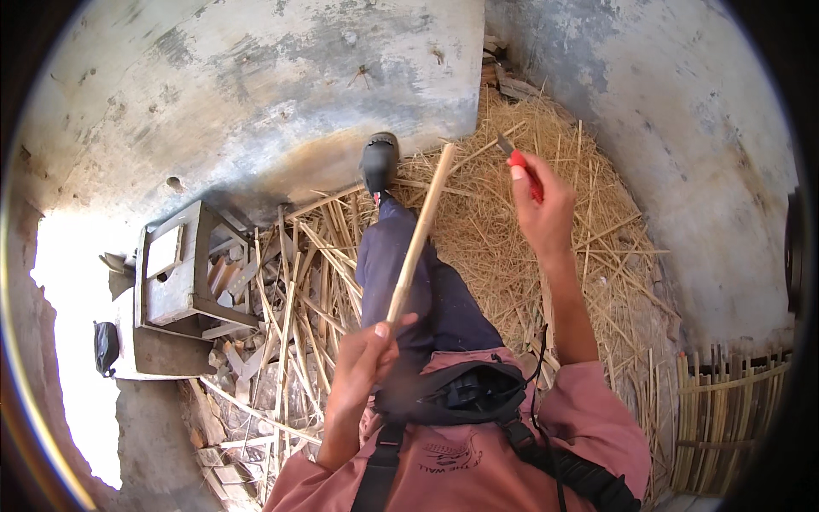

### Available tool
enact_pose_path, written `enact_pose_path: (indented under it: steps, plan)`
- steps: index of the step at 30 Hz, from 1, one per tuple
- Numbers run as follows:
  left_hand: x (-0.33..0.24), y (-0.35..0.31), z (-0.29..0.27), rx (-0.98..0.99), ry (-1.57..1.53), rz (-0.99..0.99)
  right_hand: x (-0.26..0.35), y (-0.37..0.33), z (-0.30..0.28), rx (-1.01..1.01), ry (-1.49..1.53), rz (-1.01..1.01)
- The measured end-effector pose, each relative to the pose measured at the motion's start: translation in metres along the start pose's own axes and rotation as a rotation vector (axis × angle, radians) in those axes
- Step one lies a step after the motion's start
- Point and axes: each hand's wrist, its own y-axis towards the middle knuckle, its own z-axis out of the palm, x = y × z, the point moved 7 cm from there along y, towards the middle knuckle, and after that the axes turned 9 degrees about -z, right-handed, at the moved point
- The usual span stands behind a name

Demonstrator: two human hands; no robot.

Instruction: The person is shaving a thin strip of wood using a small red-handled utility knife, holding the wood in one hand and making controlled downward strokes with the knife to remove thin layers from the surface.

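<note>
My left hand (365,357) grips the near end of a long pale bamboo stick (421,230), which slants up and to the right over my outstretched leg. My right hand (542,205) is raised to the right of the stick's far end and is closed around a red-handled knife (522,169), its blade pointing up and left. The knife is apart from the stick. My leg in dark blue trousers (409,273) stretches forward, ending in a dark shoe (380,160).
Bamboo shavings and split strips (546,256) cover the ground around my leg. A wooden stool (175,269) stands at the left on a concrete slab. A woven bamboo panel (729,410) lies at lower right. Grey walls (256,77) close the corner ahead.
</note>
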Motion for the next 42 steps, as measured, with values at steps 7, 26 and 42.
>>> enact_pose_path:
  steps: [7,26,42]
  plan:
    - [-0.009,0.011,-0.003,-0.052,0.001,0.043,0.054,-0.036,0.018,0.145,0.219,-0.295]
    - [-0.007,0.005,0.009,-0.043,0.171,0.062,0.077,-0.033,0.018,0.088,0.123,-0.414]
    - [0.000,0.001,0.010,-0.057,0.168,0.077,0.078,-0.031,0.030,0.190,0.184,-0.431]
